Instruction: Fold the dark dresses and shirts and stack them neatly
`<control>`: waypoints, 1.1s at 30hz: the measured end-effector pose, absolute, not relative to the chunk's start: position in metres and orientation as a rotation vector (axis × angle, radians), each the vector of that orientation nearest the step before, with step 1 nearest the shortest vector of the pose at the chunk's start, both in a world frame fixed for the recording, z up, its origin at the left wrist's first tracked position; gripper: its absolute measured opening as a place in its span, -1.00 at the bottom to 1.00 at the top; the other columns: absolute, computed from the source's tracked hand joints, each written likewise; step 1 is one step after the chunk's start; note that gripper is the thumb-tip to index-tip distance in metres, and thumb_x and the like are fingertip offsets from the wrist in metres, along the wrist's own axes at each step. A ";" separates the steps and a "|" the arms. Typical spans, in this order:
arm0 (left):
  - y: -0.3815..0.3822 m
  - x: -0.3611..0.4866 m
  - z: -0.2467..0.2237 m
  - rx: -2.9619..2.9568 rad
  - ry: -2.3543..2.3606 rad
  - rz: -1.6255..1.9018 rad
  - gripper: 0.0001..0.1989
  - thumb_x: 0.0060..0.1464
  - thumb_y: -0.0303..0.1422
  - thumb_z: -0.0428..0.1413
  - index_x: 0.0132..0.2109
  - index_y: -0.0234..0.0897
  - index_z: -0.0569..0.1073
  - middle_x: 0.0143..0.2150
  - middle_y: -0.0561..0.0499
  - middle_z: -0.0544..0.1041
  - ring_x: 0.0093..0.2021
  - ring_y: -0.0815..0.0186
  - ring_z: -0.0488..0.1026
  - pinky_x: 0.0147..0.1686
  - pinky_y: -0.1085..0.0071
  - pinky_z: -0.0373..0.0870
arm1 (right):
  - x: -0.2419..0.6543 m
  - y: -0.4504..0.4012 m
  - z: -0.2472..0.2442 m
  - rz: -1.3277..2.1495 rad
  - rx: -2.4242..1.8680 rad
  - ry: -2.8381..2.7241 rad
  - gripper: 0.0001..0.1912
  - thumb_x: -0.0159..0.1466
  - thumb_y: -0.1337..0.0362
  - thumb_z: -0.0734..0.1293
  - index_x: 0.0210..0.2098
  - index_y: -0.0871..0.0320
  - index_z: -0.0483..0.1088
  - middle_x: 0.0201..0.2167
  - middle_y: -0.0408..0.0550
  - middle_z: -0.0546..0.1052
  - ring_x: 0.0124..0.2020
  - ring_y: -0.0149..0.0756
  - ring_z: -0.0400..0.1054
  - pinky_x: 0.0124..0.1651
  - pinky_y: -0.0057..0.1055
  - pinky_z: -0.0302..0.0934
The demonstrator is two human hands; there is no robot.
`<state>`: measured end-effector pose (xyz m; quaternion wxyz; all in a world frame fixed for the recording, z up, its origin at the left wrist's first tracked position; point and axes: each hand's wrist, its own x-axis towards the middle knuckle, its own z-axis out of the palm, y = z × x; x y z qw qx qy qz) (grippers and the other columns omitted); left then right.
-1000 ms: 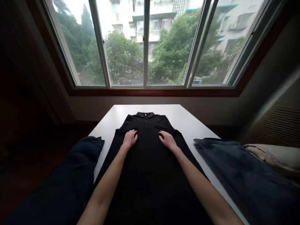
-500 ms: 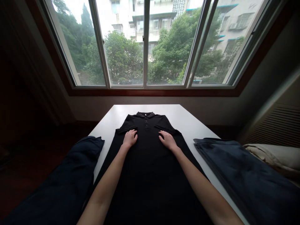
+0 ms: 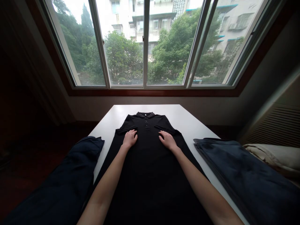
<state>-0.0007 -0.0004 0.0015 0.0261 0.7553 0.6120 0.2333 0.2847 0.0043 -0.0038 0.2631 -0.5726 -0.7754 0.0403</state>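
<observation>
A black polo shirt (image 3: 150,168) lies front up and spread out, its collar (image 3: 145,115) toward the window and its short sleeves folded inward over the chest. My left hand (image 3: 130,138) rests flat on the shirt by the end of the left sleeve, fingers stretched out. On the other side, my right hand (image 3: 167,139) lies palm down near the right sleeve, its fingers slightly spread. Neither hand grips the cloth. The shirt's lower hem is out of sight at the bottom of the view.
Beneath the shirt is a white table (image 3: 187,120). Dark blue folded clothing (image 3: 67,175) hangs over its left edge. On the right lie more dark blue clothes (image 3: 239,168), with a beige cloth item (image 3: 276,156) beyond. A window (image 3: 145,86) stands behind the table.
</observation>
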 end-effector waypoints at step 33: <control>-0.001 0.000 0.002 2.318 1.893 0.709 -0.61 0.25 -0.31 -0.04 0.17 -0.27 0.41 0.28 -0.12 0.34 0.29 0.18 0.22 0.29 0.25 0.06 | 0.284 0.003 -0.002 0.128 -1.559 -2.096 -0.63 0.31 0.26 0.21 0.07 0.17 0.43 0.18 0.08 0.40 0.24 -0.14 0.23 0.30 -0.16 0.05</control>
